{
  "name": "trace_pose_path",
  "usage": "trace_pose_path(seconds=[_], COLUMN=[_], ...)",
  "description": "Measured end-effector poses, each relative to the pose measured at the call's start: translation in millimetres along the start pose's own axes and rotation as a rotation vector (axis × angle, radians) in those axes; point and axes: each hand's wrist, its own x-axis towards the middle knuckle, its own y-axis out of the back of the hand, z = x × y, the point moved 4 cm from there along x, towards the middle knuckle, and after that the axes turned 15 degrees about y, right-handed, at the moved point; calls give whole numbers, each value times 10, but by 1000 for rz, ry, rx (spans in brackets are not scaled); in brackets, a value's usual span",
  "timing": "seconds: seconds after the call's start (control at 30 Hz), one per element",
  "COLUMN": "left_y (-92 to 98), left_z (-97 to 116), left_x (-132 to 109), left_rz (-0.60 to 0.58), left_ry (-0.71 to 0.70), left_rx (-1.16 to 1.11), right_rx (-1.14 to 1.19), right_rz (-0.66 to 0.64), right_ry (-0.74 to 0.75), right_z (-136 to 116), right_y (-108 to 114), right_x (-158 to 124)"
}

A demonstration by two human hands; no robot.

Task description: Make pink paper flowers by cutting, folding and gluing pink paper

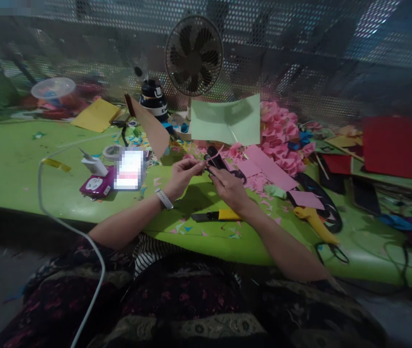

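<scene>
Over the green table (13,164) — left fingers (196,168) pinch a pink strip (213,156), right fingers (218,175) curled, hold unclear.

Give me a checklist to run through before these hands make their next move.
1. Pink strip pinched at the fingertips of the left hand: ok.
2. Exact grip of the right hand: cannot tell; its fingers hide it.
3. Yellow cutter blade retracted: not ok; it is out, pointing left.
4. Table free of loose scraps: not ok; bits lie around the cutter.
5. White cable clear of both hands: ok; it runs well to the left.
6. Fan switched off: cannot tell.
</scene>
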Motion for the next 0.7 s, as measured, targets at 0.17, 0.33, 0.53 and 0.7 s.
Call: trace_pose_path(seconds=[0.17, 0.33, 0.53, 0.7], left_y=[14, 6, 7, 7], left_z=[-31, -12, -1, 0], left_x=[25, 12, 3, 1], left_rz=[1, -3, 20, 15], left_ry=[38, 23, 9, -7], left_rx=[-31, -15, -12, -2], right_rx=[34, 56, 7, -21], right_rz=[18, 19, 3, -26], right_ry=[-7, 6, -24, -64], right_z=[22, -3, -48, -44], right_y=[-18, -19, 13, 7], right_x=[-2, -3, 9, 14])
